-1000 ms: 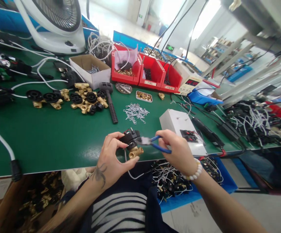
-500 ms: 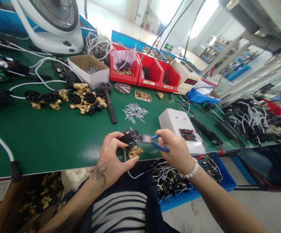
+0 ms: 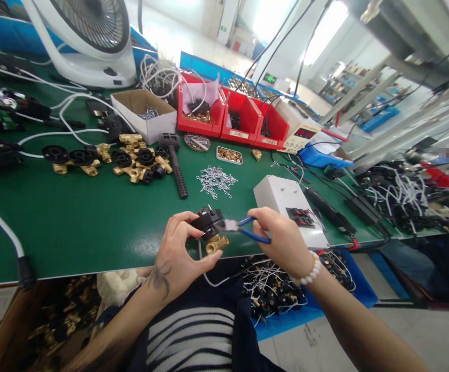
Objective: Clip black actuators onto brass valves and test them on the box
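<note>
- And the pliers [image 3: 231, 225] are back in! Half a second ago their nose stood slightly off the black housing [image 3: 205, 220]; now it overlaps the housing's right side again, though blur hides whether the jaws bite on anything.
- That reads as a repeated pass at the same spot, so the work there looks unfinished.
- Right hand [image 3: 280, 235]: wrapped round the blue handles, which stand spread, so the squeeze looks light.
- Left hand [image 3: 181, 248]: no change here, fingers on the housing and thumb low by the brass fitting [image 3: 217, 244], pinching the unit steady.
- The unit itself sits above the near edge of the green worktop [image 3: 131, 227], on the near side of the pile of wire clips [image 3: 215, 181].
- A look at it: dark housing tilted on top, a short metal pin [image 3: 209, 207] poking up, a hint of red wire beside it, the brass fitting below with an open end, and a pale cable [image 3: 200, 249] dropping away underneath.
</note>
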Motion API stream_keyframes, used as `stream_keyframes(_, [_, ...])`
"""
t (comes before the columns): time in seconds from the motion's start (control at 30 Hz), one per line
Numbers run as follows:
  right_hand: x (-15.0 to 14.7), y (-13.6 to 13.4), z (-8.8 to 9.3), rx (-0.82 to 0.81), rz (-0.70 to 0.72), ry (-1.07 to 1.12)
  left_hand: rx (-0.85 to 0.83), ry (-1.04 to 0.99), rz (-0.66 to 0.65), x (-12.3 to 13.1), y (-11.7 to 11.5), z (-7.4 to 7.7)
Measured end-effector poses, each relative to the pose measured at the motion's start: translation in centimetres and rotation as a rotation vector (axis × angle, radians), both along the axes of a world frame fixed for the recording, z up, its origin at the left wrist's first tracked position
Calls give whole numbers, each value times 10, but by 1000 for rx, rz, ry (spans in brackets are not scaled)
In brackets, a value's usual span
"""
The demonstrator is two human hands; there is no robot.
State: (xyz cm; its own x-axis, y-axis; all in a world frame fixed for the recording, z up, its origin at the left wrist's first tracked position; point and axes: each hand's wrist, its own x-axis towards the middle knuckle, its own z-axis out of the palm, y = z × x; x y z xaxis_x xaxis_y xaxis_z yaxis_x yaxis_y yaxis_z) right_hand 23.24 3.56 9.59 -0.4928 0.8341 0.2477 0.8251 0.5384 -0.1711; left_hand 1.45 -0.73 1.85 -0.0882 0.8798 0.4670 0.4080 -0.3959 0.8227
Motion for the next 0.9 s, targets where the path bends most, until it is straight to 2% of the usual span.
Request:
stream_keyframes(0.07, [0,0,1,27,-67,142,-7,0,-8,0,0,0])
stream_keyframes(0.1, [-1,0,0,6,-80,138,-7,1,-8,0,0,0])
stream_keyframes(0.2, [-4,-1,-5,-154,-43,-91,5,14,7,0,1,-2])
stream_keyframes(0.27, [-6,-2,-8,-227,-45,-137,6,20,8,0,1,-3])
stream_keyframes(0.37, [-5,-1,-13,-241,-162,19,-10,-5,-3,0,1,-5])
stream_keyframes(0.47, [-3,2,-24,-227,-294,-52,-21,-13,5,-5,-2,-4])
stream_keyframes(0.53, [-2,5,-34,-202,-268,-163,-5,16,-1,-12,-6,-3])
stream_keyframes(0.6, [-4,8,-41,-185,-196,-141,38,72,-16,-20,-11,0])
stream_keyframes(0.7, [-13,5,-43,-269,-155,210,121,204,-51,-30,-18,7])
stream_keyframes(0.73, [-18,1,-41,-371,-142,389,147,243,-62,-32,-19,11])
stream_keyframes(0.83, [-37,-17,-35,-819,-40,901,252,324,-87,-30,-19,25])
stream_keyframes(0.9, [-48,-30,-31,-993,-3,1160,316,361,-99,-26,-17,35])
